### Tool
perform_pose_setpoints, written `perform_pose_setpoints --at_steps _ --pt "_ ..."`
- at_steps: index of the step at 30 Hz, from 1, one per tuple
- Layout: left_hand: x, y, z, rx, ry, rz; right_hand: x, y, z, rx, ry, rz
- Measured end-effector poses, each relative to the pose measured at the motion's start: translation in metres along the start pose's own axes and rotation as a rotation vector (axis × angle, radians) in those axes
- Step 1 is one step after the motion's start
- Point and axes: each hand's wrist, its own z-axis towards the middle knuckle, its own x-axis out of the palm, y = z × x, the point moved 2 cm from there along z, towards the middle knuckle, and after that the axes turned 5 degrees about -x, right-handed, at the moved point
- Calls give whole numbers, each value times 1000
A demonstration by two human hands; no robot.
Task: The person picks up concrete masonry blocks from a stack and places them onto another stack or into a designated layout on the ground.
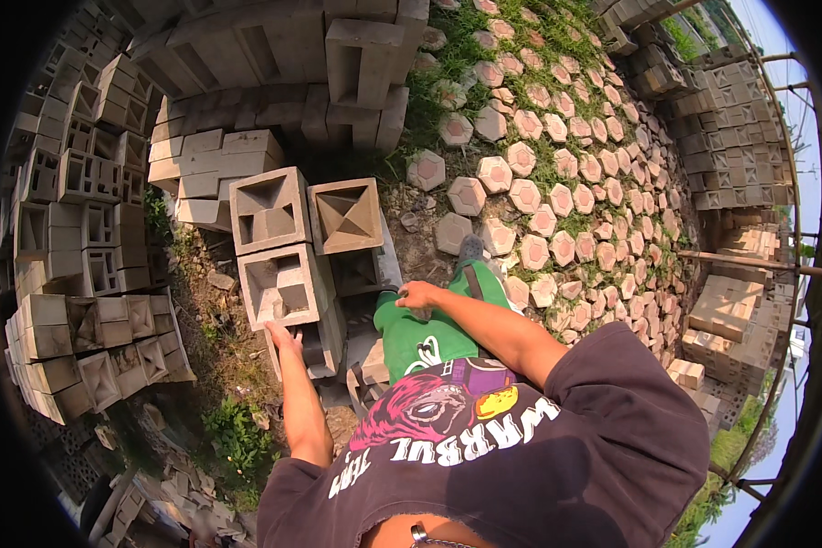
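We are reaching our left hand [285, 340] to the near rim of a hollow concrete block [276, 285], which is standing left of our legs with its cavities facing up. Our fingertips are lying along that rim, only slightly spread; we cannot tell whether they are gripping it or merely touching. Our right hand [418, 294] is resting over the green shorts [420, 342] with its fingers curling inward, and whether it is holding anything we cannot tell.

Just beyond, a second hollow block [269, 212] is sitting close against the first, and a block with a pyramid-shaped recess [345, 216] is standing to its right. With such narrow gaps — and only one hand on the block — we are risking pinched fingers if a neighbour shifts. A rim hold is also giving little control: if the weight tips, the block could be twisting free, chipping a corner or dropping toward our legs. Our foot [470, 248] is standing at the edge of the hexagonal pavers [523, 196], where uneven footing could be upsetting our balance.
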Motion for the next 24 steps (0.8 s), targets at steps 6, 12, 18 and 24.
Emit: perform_pose_setpoints --at_steps 6,12,18,24 --pt "45 66 -95 193 -116 -41 -73 -162 -65 136 -416 316" --pt "78 179 -181 277 -91 15 -114 -286 -142 70 -707 513" --pt "172 241 -281 273 -30 100 -140 -340 -191 -27 -578 515" --pt "280 245 -360 382 -4 455 -190 -367 -242 28 -577 619"
